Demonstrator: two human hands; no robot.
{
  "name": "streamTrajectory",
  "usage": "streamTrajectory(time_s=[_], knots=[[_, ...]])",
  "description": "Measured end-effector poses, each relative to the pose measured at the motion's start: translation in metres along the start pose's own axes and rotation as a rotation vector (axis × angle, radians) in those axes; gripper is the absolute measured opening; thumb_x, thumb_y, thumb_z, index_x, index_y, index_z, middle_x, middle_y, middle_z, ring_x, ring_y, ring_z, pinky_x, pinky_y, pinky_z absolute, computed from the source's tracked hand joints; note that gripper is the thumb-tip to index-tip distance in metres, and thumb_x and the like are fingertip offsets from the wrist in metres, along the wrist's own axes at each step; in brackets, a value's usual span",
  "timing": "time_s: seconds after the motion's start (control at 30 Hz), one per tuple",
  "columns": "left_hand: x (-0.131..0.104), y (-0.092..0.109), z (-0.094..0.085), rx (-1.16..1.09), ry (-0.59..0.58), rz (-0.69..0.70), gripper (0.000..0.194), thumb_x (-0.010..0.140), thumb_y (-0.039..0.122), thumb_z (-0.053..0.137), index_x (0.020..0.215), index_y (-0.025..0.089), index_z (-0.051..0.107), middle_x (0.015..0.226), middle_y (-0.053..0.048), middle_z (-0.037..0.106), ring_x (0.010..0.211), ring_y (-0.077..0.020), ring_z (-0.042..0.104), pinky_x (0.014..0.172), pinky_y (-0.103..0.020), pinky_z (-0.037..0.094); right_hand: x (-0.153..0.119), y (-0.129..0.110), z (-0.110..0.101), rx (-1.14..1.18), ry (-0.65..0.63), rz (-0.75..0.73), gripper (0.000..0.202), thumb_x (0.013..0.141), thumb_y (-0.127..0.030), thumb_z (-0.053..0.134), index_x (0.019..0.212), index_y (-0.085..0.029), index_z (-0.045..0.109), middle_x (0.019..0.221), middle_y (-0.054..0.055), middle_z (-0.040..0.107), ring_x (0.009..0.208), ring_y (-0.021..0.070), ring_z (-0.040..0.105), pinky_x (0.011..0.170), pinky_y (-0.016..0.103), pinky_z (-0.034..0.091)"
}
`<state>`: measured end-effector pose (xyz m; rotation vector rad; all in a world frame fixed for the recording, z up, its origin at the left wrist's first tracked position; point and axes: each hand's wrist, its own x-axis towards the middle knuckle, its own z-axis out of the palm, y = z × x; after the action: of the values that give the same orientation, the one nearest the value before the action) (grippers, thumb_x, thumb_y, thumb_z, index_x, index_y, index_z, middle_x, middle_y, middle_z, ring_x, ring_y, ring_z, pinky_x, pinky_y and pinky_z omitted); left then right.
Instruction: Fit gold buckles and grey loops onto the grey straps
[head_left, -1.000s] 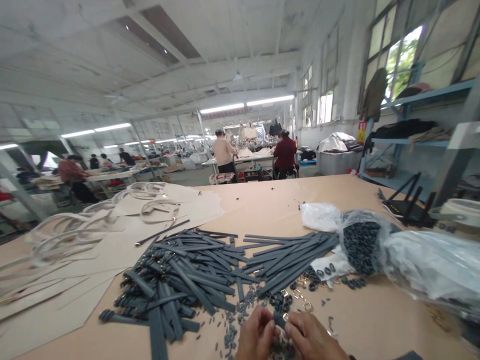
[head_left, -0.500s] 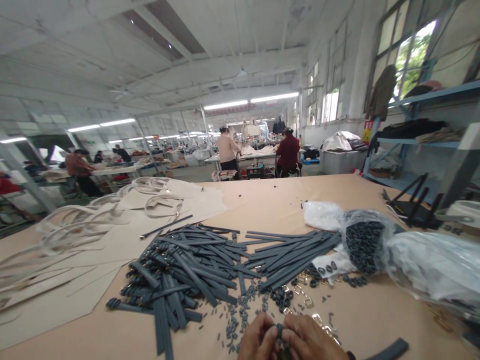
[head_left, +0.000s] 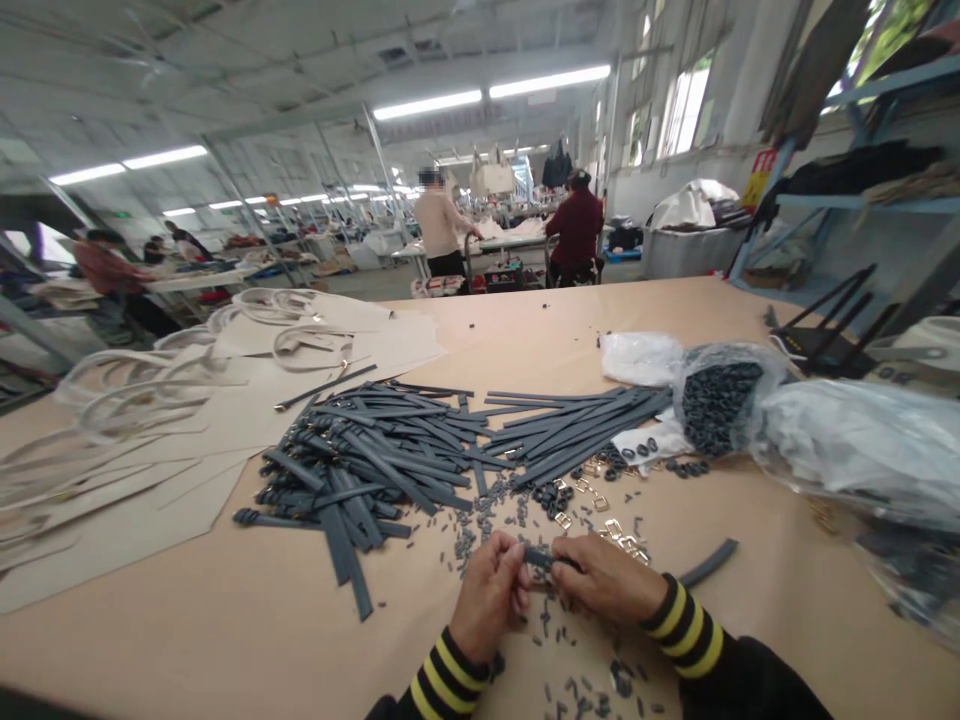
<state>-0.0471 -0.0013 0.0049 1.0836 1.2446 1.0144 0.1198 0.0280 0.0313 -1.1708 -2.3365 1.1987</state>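
Observation:
A dark grey strap [head_left: 538, 558] is stretched between my two hands, low in the middle of the view. My left hand [head_left: 486, 592] pinches its left end between thumb and fingers. On the other side, my right hand [head_left: 609, 580] is closed round the strap, its knuckles upward. A strap end [head_left: 709, 563] shows past my right wrist; whether it belongs to the held strap is hidden. Small dark cut pieces [head_left: 559, 625] lie scattered beneath and around the hands. Gold rectangular buckles [head_left: 615, 530] and black rings [head_left: 553, 497] lie just beyond them.
A big pile of dark straps [head_left: 375, 440] covers the table left of centre, with looser straps [head_left: 577, 425] beside it. Beige panels with handles [head_left: 202, 430] spread at left. Clear bags [head_left: 724, 400] of black rings and a black router [head_left: 825, 335] stand right. Two people work beyond the table.
My view has tilted down, so wrists and striped cuffs now show. The hands have drawn apart, and a length of strap shows between them.

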Motion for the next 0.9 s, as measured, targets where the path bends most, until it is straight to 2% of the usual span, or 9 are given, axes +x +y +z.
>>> streamTrajectory(time_s=[0.13, 0.23, 0.33, 0.4, 0.53, 0.6, 0.73, 0.9], knots=[[0.002, -0.002, -0.002, 0.083, -0.039, -0.002, 0.024, 0.080, 0.039, 0.043, 0.069, 0.017, 0.040, 0.051, 0.005, 0.050, 0.036, -0.0059, 0.043, 0.035, -0.016, 0.033, -0.001, 0.002, -0.004, -0.128, 0.021, 0.019, 0.016, 0.075, -0.012, 0.039, 0.066, -0.017, 0.051, 0.060, 0.000, 0.057, 0.055, 0.0108, 0.052, 0.051, 0.018, 0.033], [0.008, 0.005, -0.001, 0.266, -0.099, 0.056, 0.020, 0.081, 0.035, 0.040, 0.073, 0.017, 0.044, 0.055, 0.003, 0.051, 0.042, -0.0080, 0.047, 0.040, -0.018, 0.036, -0.001, 0.009, -0.008, -0.237, 0.118, 0.045, 0.014, 0.077, -0.012, 0.039, 0.071, -0.017, 0.051, 0.063, 0.000, 0.057, 0.059, 0.0120, 0.052, 0.053, 0.019, 0.032], [0.018, 0.018, 0.002, 0.536, -0.011, 0.234, 0.016, 0.081, 0.029, 0.040, 0.086, 0.017, 0.049, 0.067, 0.000, 0.054, 0.057, -0.0123, 0.052, 0.052, -0.023, 0.041, -0.003, 0.023, -0.019, -0.403, 0.255, 0.016, 0.021, 0.084, -0.014, 0.032, 0.072, -0.016, 0.049, 0.064, 0.001, 0.054, 0.059, 0.0123, 0.050, 0.054, 0.020, 0.032], [0.025, 0.025, 0.007, 0.720, 0.022, 0.370, 0.015, 0.081, 0.025, 0.040, 0.089, 0.017, 0.051, 0.076, -0.003, 0.055, 0.069, -0.0148, 0.053, 0.062, -0.026, 0.042, -0.006, 0.034, -0.028, -0.492, 0.316, 0.014, 0.024, 0.084, -0.010, 0.030, 0.072, -0.015, 0.049, 0.068, 0.003, 0.053, 0.061, 0.0131, 0.050, 0.055, 0.022, 0.032], [0.034, 0.031, 0.025, 1.020, -0.108, 0.535, 0.018, 0.083, 0.017, 0.034, 0.084, 0.017, 0.051, 0.085, -0.005, 0.053, 0.081, -0.0163, 0.049, 0.073, -0.028, 0.040, -0.009, 0.041, -0.038, -0.552, 0.320, 0.091, 0.022, 0.084, -0.010, 0.030, 0.074, -0.015, 0.050, 0.075, 0.006, 0.054, 0.066, 0.0150, 0.050, 0.057, 0.023, 0.031], [0.039, 0.029, 0.034, 1.141, -0.139, 0.532, 0.017, 0.082, 0.016, 0.034, 0.085, 0.018, 0.051, 0.087, -0.005, 0.052, 0.083, -0.0169, 0.048, 0.073, -0.028, 0.040, -0.008, 0.036, -0.037, -0.506, 0.328, 0.166, 0.024, 0.086, -0.015, 0.029, 0.075, -0.016, 0.049, 0.073, 0.005, 0.055, 0.067, 0.0146, 0.051, 0.059, 0.023, 0.031], [0.051, 0.025, 0.043, 1.284, -0.107, 0.451, 0.014, 0.079, 0.013, 0.037, 0.083, 0.017, 0.051, 0.088, -0.006, 0.050, 0.084, -0.0186, 0.047, 0.073, -0.030, 0.040, -0.004, 0.024, -0.032, -0.341, 0.359, 0.268, 0.025, 0.089, -0.022, 0.027, 0.075, -0.017, 0.047, 0.067, 0.002, 0.056, 0.066, 0.0139, 0.054, 0.059, 0.022, 0.031], [0.056, 0.027, 0.041, 1.273, -0.148, 0.389, 0.021, 0.074, 0.006, 0.036, 0.086, 0.015, 0.051, 0.089, -0.009, 0.051, 0.086, -0.0215, 0.048, 0.074, -0.033, 0.039, -0.005, 0.032, -0.020, -0.251, 0.375, 0.190, 0.026, 0.087, -0.025, 0.026, 0.074, -0.019, 0.047, 0.065, 0.004, 0.058, 0.064, 0.0171, 0.057, 0.058, 0.025, 0.034]])
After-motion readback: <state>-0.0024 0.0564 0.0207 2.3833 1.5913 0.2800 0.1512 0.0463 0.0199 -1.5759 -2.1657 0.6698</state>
